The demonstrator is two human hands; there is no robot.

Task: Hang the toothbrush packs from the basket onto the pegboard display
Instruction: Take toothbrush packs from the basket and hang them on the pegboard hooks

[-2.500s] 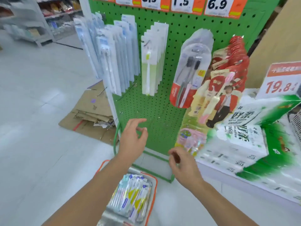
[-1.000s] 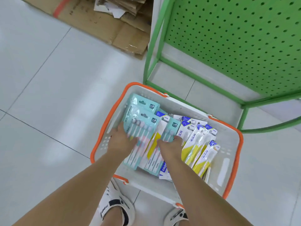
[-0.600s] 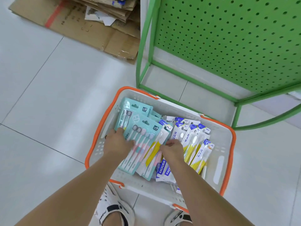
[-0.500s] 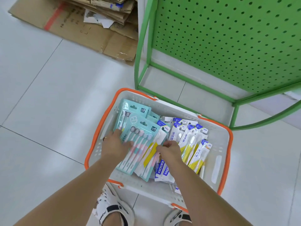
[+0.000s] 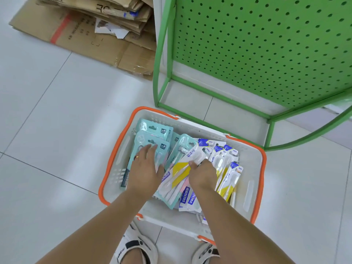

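Observation:
A white basket with an orange rim [image 5: 261, 162] sits on the floor below me, full of toothbrush packs. Teal multi-packs [image 5: 152, 136] lie at its left; white, yellow and blue packs [image 5: 226, 168] lie at its right. My left hand [image 5: 144, 168] rests flat, fingers spread, on a teal pack. My right hand [image 5: 202, 172] pinches a white and yellow pack [image 5: 179, 172] near its middle. The green pegboard [image 5: 257, 44] stands just beyond the basket; only its bare lower part shows.
The pegboard's green tube frame [image 5: 162, 73] reaches the floor right behind the basket. Flattened cardboard boxes [image 5: 91, 29] are piled on the white tile floor at the upper left. My sandalled feet [image 5: 137, 248] stand at the basket's near edge.
My view dropped from the display to the basket and both hands went in. In the last half second my left hand slid up over the teal packs and my right closed on a yellow pack.

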